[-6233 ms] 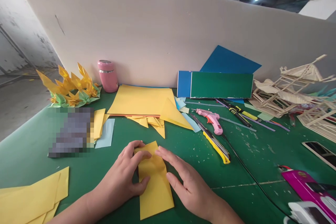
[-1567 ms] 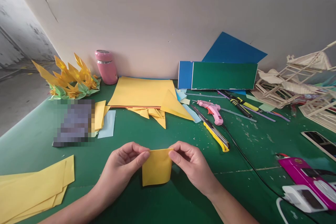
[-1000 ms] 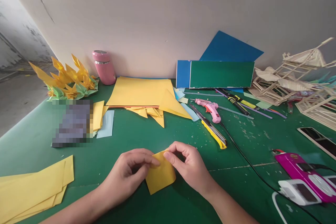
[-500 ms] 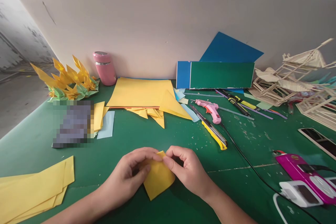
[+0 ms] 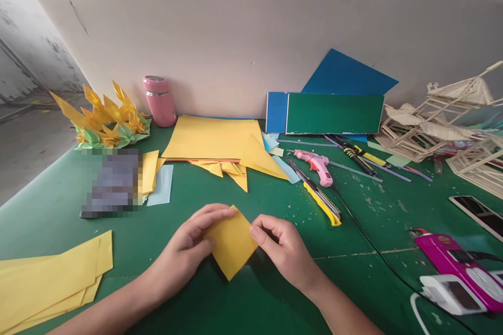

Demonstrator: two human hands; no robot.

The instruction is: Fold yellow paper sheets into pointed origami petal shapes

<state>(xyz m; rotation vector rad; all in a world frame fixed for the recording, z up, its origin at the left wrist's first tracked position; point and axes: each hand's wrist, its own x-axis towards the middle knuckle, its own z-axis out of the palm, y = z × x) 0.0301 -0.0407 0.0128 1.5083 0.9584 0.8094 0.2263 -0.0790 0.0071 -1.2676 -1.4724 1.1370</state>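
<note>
A small folded square of yellow paper [image 5: 231, 243] lies turned like a diamond on the green table [image 5: 275, 293], near the front edge. My left hand [image 5: 188, 248] rests on its left side, fingers laid over the top left edge with the fingertips near the upper corner. My right hand [image 5: 281, 251] pinches the paper's right corner between thumb and forefinger, the other fingers curled.
Yellow sheets [image 5: 51, 285] lie at front left; a bigger yellow stack [image 5: 214, 141] with folded triangles sits behind. A yellow utility knife [image 5: 320, 201], pink glue gun [image 5: 316, 165], pink bottle [image 5: 159, 100], folded paper flowers [image 5: 104, 120], wooden stick models [image 5: 444, 125], magenta device [image 5: 456, 267].
The long yellow strip has been folded in half into a small square, lifted, then turned and laid down as a diamond. Both hands stayed on it.
</note>
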